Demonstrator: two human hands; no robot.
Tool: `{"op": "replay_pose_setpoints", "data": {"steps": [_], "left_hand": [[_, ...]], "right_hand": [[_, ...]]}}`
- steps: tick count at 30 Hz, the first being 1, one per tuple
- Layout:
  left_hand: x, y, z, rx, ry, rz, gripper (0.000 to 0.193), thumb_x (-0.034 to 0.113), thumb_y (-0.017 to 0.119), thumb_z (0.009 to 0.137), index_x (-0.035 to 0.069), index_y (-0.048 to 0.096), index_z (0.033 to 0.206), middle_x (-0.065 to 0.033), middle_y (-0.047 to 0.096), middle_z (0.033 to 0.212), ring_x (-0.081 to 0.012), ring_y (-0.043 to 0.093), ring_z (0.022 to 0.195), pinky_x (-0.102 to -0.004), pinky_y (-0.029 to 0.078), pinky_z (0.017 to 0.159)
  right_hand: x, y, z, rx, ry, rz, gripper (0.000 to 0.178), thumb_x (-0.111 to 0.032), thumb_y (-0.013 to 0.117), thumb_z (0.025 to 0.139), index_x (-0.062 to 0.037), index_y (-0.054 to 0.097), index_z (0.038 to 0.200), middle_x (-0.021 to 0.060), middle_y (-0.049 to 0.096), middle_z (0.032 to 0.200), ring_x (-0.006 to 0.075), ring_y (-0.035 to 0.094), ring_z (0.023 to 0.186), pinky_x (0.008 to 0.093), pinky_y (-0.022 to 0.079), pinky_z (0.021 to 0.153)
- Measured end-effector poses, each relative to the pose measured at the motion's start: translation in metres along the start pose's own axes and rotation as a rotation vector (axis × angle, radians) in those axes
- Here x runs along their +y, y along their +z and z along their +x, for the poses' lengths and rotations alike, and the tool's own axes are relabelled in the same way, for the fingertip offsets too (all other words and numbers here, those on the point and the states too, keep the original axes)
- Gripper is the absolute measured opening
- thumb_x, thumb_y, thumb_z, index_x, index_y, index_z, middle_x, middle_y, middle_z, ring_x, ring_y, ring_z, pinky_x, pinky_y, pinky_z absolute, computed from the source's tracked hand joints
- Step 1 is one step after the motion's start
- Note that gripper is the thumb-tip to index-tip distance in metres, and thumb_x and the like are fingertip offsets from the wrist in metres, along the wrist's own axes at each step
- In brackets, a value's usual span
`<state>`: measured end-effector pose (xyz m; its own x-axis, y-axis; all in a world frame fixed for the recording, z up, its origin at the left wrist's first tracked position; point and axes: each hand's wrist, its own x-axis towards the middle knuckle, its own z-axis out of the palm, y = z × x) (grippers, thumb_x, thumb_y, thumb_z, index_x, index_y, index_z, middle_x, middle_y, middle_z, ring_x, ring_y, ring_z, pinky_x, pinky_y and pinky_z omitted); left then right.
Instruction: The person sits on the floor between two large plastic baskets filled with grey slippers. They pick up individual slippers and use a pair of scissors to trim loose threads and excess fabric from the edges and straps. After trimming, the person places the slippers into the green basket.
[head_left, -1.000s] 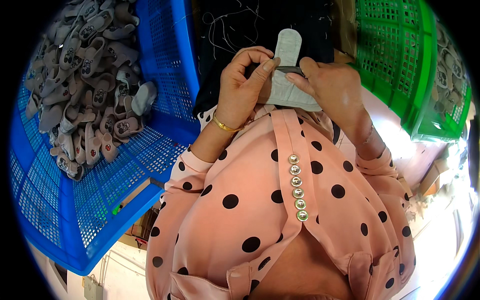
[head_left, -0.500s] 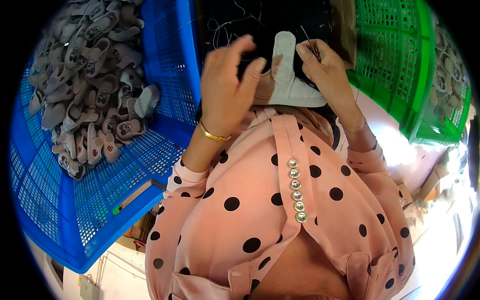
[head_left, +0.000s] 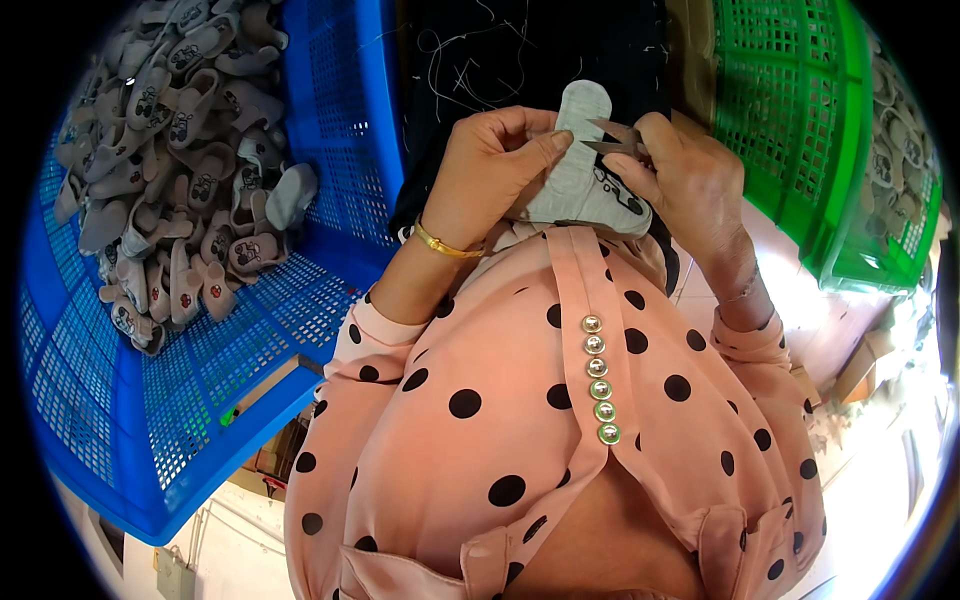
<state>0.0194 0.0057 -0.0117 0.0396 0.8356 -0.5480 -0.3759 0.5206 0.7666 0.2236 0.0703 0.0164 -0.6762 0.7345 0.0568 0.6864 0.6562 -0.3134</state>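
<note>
A light grey fabric shoe [head_left: 575,208] with a long upright strap and a black printed figure lies on my lap, near the front of my blouse. My left hand [head_left: 485,168] pinches the shoe's strap between thumb and fingers. In my right hand [head_left: 698,178] is a pair of thread snips [head_left: 625,136], its two pointed blades apart and directed left at the strap's edge. Whether the blades touch the shoe I cannot tell. The handles of the snips are mostly hidden by my fingers.
To the left, a blue plastic basket [head_left: 345,110] holds a heap of similar grey shoes [head_left: 205,160]. A green basket [head_left: 790,120] with more shoes stands on the right. Loose white threads [head_left: 460,75] lie on the black cloth ahead.
My left hand has come down from an open, raised position and taken hold of the strap. The shoe has turned, showing its print. The snips have swung left, blades toward the strap.
</note>
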Motion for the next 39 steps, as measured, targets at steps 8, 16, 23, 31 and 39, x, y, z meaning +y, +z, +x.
{"op": "replay_pose_setpoints", "data": {"steps": [8, 16, 23, 31, 39], "left_hand": [[0.007, -0.002, -0.007, -0.036, -0.054, -0.118, 0.024, 0.007, 0.069, 0.09, -0.005, 0.067, 0.11, -0.0078, 0.07, 0.089, -0.0089, 0.066, 0.073, -0.0192, 0.054, 0.064], [0.012, -0.006, -0.01, -0.067, -0.116, -0.131, 0.023, 0.007, 0.069, 0.089, -0.004, 0.067, 0.109, -0.0097, 0.071, 0.092, -0.0132, 0.07, 0.078, -0.0233, 0.058, 0.067], [0.007, -0.009, -0.011, -0.074, -0.121, -0.144, 0.02, 0.007, 0.069, 0.089, -0.002, 0.068, 0.107, -0.0095, 0.071, 0.094, -0.0134, 0.07, 0.079, -0.0245, 0.058, 0.069], [0.002, -0.013, -0.008, -0.112, -0.169, -0.198, 0.019, 0.006, 0.069, 0.089, -0.002, 0.069, 0.106, -0.0095, 0.072, 0.094, -0.014, 0.069, 0.081, -0.0249, 0.057, 0.072], [0.0, -0.014, -0.006, -0.107, -0.202, -0.26, 0.019, 0.006, 0.07, 0.087, -0.002, 0.069, 0.104, -0.0098, 0.072, 0.092, -0.0151, 0.069, 0.081, -0.0264, 0.057, 0.073]], "right_hand": [[-0.003, -0.006, 0.012, -0.007, -0.151, -0.142, 0.041, -0.046, 0.067, 0.085, -0.0118, 0.05, 0.071, 0.0012, 0.051, 0.053, 0.0172, 0.055, 0.046, 0.0288, 0.04, 0.041], [-0.007, 0.0, 0.006, -0.087, -0.064, -0.15, 0.043, -0.049, 0.064, 0.087, -0.012, 0.049, 0.072, 0.0006, 0.052, 0.054, 0.0176, 0.056, 0.045, 0.0293, 0.038, 0.039], [-0.006, 0.002, 0.005, -0.104, -0.06, -0.092, 0.042, -0.048, 0.064, 0.087, -0.0118, 0.049, 0.072, 0.0018, 0.054, 0.056, 0.0197, 0.057, 0.048, 0.0305, 0.04, 0.04], [-0.005, 0.002, 0.01, -0.095, -0.118, -0.12, 0.041, -0.047, 0.064, 0.088, -0.0112, 0.051, 0.072, 0.0028, 0.055, 0.056, 0.02, 0.059, 0.05, 0.0298, 0.042, 0.042], [-0.001, 0.002, 0.016, -0.132, -0.182, -0.136, 0.041, -0.047, 0.063, 0.088, -0.0112, 0.05, 0.071, 0.003, 0.055, 0.055, 0.0203, 0.059, 0.048, 0.0301, 0.042, 0.043]]}}
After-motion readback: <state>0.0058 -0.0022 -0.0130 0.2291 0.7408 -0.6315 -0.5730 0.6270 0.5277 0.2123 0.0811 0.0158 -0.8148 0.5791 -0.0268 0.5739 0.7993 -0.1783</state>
